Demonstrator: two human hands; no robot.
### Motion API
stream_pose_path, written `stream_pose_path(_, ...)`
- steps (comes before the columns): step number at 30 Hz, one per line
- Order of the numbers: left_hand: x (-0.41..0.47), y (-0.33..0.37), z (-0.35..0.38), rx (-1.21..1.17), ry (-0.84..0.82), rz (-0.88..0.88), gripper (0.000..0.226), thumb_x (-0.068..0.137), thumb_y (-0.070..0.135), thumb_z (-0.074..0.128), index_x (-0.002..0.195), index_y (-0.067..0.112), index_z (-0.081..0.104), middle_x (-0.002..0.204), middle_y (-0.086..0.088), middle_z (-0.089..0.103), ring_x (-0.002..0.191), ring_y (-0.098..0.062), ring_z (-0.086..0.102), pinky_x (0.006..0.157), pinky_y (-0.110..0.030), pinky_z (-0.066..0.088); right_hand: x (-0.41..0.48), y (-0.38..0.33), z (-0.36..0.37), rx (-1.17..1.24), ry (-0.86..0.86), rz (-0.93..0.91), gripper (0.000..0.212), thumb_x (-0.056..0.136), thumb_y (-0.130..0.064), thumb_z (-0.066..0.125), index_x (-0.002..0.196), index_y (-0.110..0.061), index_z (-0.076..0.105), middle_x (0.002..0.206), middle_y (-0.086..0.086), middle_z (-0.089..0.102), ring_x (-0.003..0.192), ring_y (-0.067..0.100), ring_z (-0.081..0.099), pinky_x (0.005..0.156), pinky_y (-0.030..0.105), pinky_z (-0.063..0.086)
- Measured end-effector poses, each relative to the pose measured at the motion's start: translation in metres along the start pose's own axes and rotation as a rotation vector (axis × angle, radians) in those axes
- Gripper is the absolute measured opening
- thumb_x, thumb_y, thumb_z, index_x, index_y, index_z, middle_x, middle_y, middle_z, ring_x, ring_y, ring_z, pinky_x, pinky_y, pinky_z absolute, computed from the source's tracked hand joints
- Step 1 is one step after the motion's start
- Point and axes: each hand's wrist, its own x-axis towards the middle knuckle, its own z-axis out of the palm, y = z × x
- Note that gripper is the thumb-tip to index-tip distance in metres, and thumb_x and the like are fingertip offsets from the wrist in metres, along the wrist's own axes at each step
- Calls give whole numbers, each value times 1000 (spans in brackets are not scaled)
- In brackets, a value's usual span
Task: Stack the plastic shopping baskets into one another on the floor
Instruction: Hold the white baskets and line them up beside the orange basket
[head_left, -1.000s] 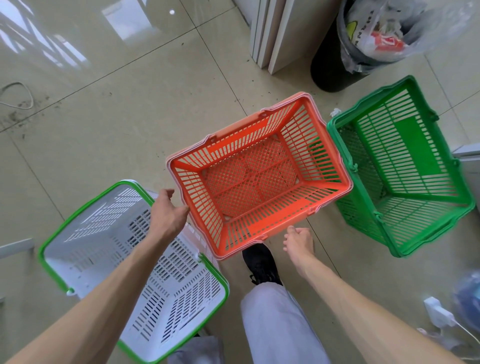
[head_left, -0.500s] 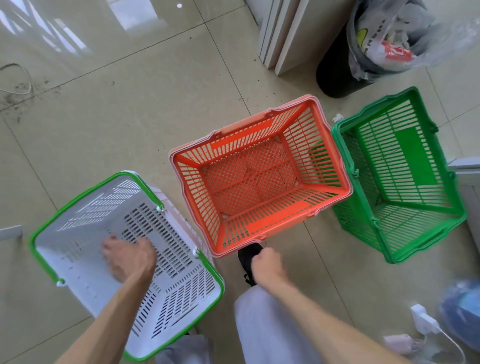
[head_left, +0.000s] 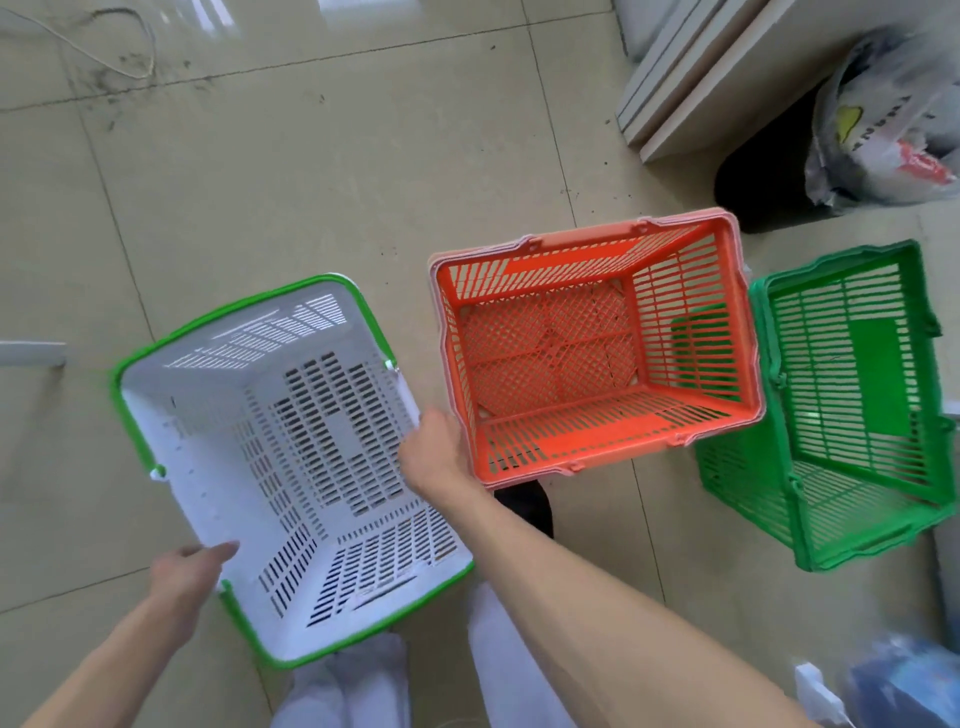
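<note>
Baskets: three slatted plastic shopping baskets stand apart on the beige tiled floor (head_left: 291, 171), mouths up, none nested.
Landmark: the orange rectangular plastic basket (head_left: 592, 353) sits mid-floor, long axis running left to right.
White basket: the white perforated plastic basket with green rim (head_left: 280, 457) lies left of the orange one, tilted, long axis slanting away from the person.
Green basket: the green slatted plastic basket (head_left: 852, 395) stands just right of the orange one, its rim close beside it.
Hands: left hand (head_left: 187, 577) grips the white basket's near-left rim; right hand (head_left: 434, 452) is closed over its right rim, beside the orange basket.
Surroundings: behind the orange basket, a black bin with a clear bag (head_left: 883, 119); its print is unreadable.
</note>
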Motion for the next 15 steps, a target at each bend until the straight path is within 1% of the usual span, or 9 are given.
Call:
stream_pose_path(1, 7, -2, 3, -23, 7, 4, 47, 88, 3, 63, 129, -17, 50, 135, -31, 53, 124, -45, 52, 102, -45, 38, 4, -1, 1, -14, 19, 10, 33, 92, -10, 49, 124, 0, 50, 129, 20, 54, 115, 39, 57, 90, 43, 49)
stream_pose_path(3, 16, -3, 9, -63, 38, 1, 47, 88, 3, 63, 129, -14, 51, 135, -29, 54, 121, -44, 55, 100, -45, 41, 14, 2, 4, -139, 24, -5, 37, 91, -12, 51, 127, -2, 50, 131, 19, 55, 122, 39, 52, 97, 43, 46)
stream_pose_path(6, 27, -5, 13, -85, 51, 2, 45, 91, 4, 59, 133, -9, 51, 137, -26, 54, 121, -43, 56, 103, -46, 42, 25, 4, 13, -247, -23, -40, 35, 91, -13, 52, 123, 0, 55, 129, 22, 60, 120, 39, 57, 95, 40, 48)
stream_pose_path(9, 42, -11, 10, -60, 24, 45, 45, 92, 7, 56, 135, -4, 52, 137, -25, 55, 120, -44, 57, 104, -51, 42, 30, 7, 15, -231, -29, -17, 36, 93, -12, 51, 125, 3, 54, 130, 24, 58, 120, 39, 57, 93, 38, 48)
stream_pose_path(10, 49, -13, 9, -43, 29, 66, 43, 91, 9, 57, 133, -3, 54, 134, -25, 58, 116, -45, 59, 100, -53, 45, 30, 8, 14, -215, -20, -19, 35, 93, -12, 50, 124, 3, 55, 129, 24, 59, 118, 40, 58, 90, 38, 49)
stream_pose_path(12, 49, -16, 6, 49, 58, 146, 38, 89, 11, 58, 124, -3, 60, 123, -27, 64, 105, -47, 63, 88, -50, 51, 26, 8, 11, -211, -10, -37, 32, 91, -14, 53, 119, 1, 58, 125, 23, 61, 113, 39, 60, 82, 35, 49)
stream_pose_path(14, 44, -17, -2, 165, 103, 220, 32, 88, 9, 56, 115, -5, 64, 111, -30, 67, 94, -48, 65, 73, -46, 51, 11, 8, 8, -211, -4, -75, 27, 90, -14, 55, 114, -1, 60, 119, 20, 63, 108, 37, 62, 74, 32, 44)
stream_pose_path(15, 42, -19, -9, 199, 106, 230, 29, 86, 8, 56, 110, -5, 66, 106, -30, 68, 91, -47, 65, 69, -46, 51, 0, 9, 7, -190, -4, -98, 21, 89, -14, 56, 106, -5, 61, 113, 18, 63, 103, 35, 62, 70, 29, 41)
